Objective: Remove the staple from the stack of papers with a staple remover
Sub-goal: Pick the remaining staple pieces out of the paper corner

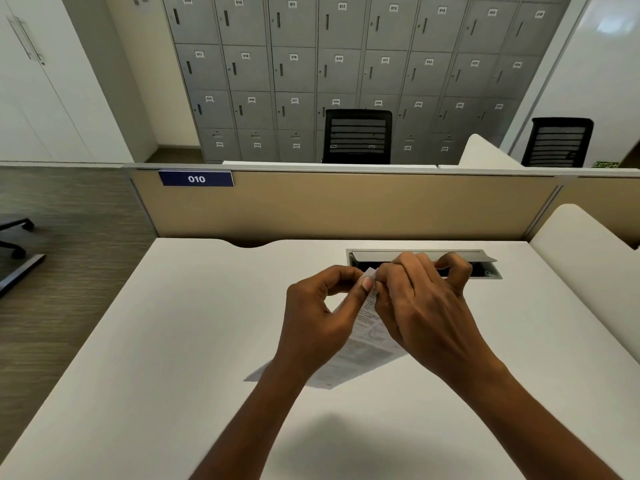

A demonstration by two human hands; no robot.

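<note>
Papers (370, 344) held up over the middle of the desk (173, 341), tilted. Long axis runs from a raised corner, pointing at the far edge, down toward the near-left. The low corners sit at or just above the desktop; I can't tell if they touch. Left hand (318, 317) pinches the raised corner between thumb and forefinger, other fingers curled. Right hand (426, 306) meets it at the same corner, fingers curled tight against the sheet. From my feed I cannot tell what it grips, or whether the remover is in it. The staple is hidden behind the fingertips. Print on the top sheet is blurred and unreadable, and the wrists cover much of the page. Cable box (485, 268) is sunk in the desk at the far edge, lid propped up. Its inside is dark, and I cannot make out the contents.
</note>
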